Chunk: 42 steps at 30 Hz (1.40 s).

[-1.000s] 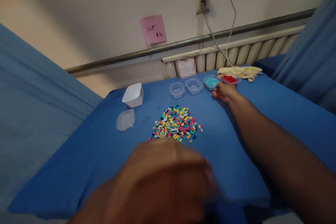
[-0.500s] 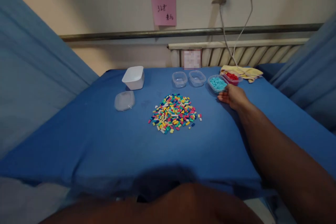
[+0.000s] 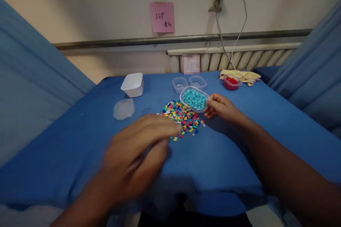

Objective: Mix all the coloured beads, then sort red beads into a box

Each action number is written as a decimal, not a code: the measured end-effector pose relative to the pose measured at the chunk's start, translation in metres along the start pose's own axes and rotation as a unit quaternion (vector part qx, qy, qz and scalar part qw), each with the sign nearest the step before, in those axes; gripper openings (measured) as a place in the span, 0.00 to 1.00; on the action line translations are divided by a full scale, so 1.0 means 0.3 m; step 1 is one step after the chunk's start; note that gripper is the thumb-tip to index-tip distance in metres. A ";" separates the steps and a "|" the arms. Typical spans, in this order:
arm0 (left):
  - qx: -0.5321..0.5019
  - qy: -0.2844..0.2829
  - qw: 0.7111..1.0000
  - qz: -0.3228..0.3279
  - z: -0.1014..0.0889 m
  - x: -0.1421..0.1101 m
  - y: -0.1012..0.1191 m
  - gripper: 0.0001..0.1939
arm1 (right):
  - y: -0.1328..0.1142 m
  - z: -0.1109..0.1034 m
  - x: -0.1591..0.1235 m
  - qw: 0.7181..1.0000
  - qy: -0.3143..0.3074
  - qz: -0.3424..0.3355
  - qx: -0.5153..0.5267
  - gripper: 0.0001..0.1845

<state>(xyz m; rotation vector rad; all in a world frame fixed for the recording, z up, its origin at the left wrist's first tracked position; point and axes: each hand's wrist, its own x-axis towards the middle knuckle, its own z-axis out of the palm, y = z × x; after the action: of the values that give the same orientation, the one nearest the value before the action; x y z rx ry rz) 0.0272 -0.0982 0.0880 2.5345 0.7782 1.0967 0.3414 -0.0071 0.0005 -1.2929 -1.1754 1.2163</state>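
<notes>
My right hand (image 3: 220, 107) grips the right rim of a clear plastic container, thumb on top and fingers beneath. Small light-blue pieces (image 3: 195, 99) fill this container, which is held tilted over the back right part of a pile of mixed-colour small toy bricks (image 3: 188, 117). My left hand (image 3: 141, 145), blurred by motion, reaches in from the lower left with its fingers stretched out and nothing visible in it. It hides the front left of the pile.
Two clear containers (image 3: 179, 84) stand behind the pile. A container of red pieces (image 3: 231, 82) sits by a yellow cloth (image 3: 241, 76) at back right. To the left are a white tub (image 3: 133, 85) and a clear lid (image 3: 124, 109). Blue curtains (image 3: 34, 78) hang at the sides.
My right hand has brought the container of light-blue pieces leftward from beside the red one to above the pile. My left hand has risen from the bottom edge toward the pile.
</notes>
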 end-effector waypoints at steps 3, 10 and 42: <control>0.055 -0.129 0.989 0.037 0.085 0.044 -0.204 0.17 | -0.002 0.050 -0.019 0.999 -0.041 -0.001 -0.006 0.13; 0.105 -0.178 0.978 -0.003 0.160 0.033 -0.537 0.19 | 0.039 0.081 -0.027 0.997 -0.060 -0.018 -0.043 0.16; 0.079 -0.005 0.988 -0.136 0.146 -0.063 -0.637 0.22 | 0.012 0.195 -0.024 0.846 0.000 -0.270 -0.461 0.11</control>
<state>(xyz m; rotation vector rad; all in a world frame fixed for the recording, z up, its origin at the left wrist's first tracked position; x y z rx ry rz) -0.0215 0.0458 -0.0370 2.4584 1.2093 0.9655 0.2828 -0.0125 -0.0045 -1.4394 -2.0746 0.1842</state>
